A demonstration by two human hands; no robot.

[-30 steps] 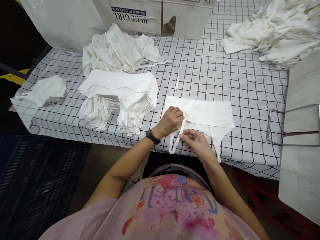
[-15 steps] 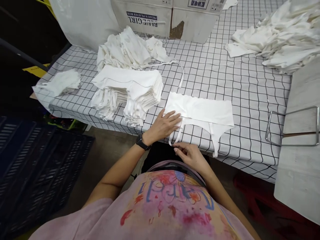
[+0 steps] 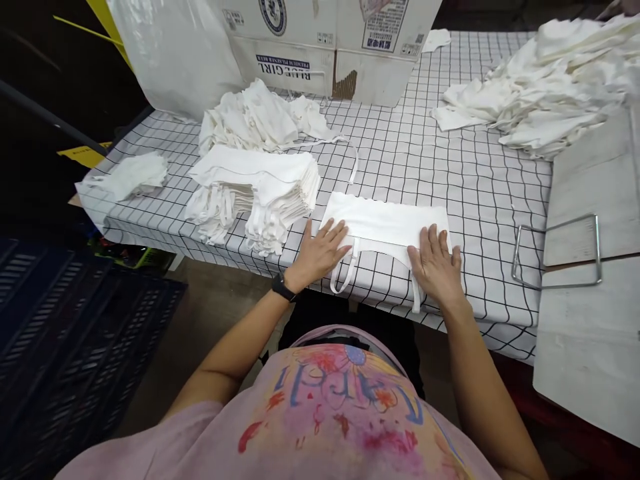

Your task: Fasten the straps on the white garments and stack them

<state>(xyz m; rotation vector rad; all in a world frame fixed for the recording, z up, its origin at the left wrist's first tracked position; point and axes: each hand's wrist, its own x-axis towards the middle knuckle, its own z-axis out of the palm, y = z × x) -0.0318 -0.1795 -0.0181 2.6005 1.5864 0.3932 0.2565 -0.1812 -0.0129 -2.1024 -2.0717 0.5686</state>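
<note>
A white strapped garment, like a camisole top [image 3: 385,220], lies flat near the front edge of the table, its thin straps pointing toward me. My left hand [image 3: 323,252] rests on its left end with the fingers spread. On the right end lies my right hand [image 3: 436,263], fingers stretched out over the cloth. Both palms face down and neither hand grips anything. Left of my left hand sits a neat stack of similar white garments [image 3: 260,173], straps hanging toward the table edge.
Behind the stack is a loose heap of white garments [image 3: 260,117]. A larger heap [image 3: 560,87] covers the back right. Cardboard boxes stand at the back [image 3: 370,73] and right [image 3: 585,320], the latter with a metal wire frame [image 3: 555,287]. A small white bundle [image 3: 133,175] lies left.
My right hand has moved from the straps at the table edge up and right onto the garment's right end. My left hand stays on the left end. The camera view has shifted slightly.
</note>
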